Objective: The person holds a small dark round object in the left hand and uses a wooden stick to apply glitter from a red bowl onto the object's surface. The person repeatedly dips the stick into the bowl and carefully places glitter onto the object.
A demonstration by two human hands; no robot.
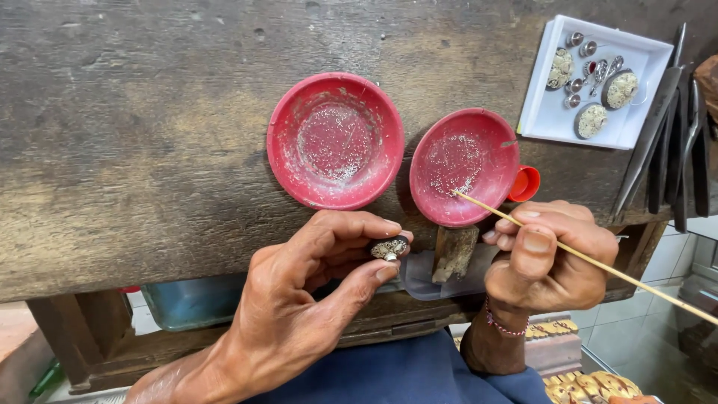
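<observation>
My left hand (314, 277) pinches a small round dark ornament (390, 248) with a pale beaded face between thumb and fingertips, just off the bench's front edge. My right hand (550, 251) grips a thin wooden stick (598, 263). Its tip rests inside the smaller red dish (493, 135), which holds tiny silver grains. A larger red dish (284, 135) with similar grains sits to its left on the worn wooden bench (134, 135).
A white tray (643, 56) at the back right holds round filigree pieces and small metal parts. Dark tweezers and pliers (677, 142) lie beside it. A small orange cap (526, 183) sits by the smaller dish. A wooden peg (455, 253) juts from the bench front.
</observation>
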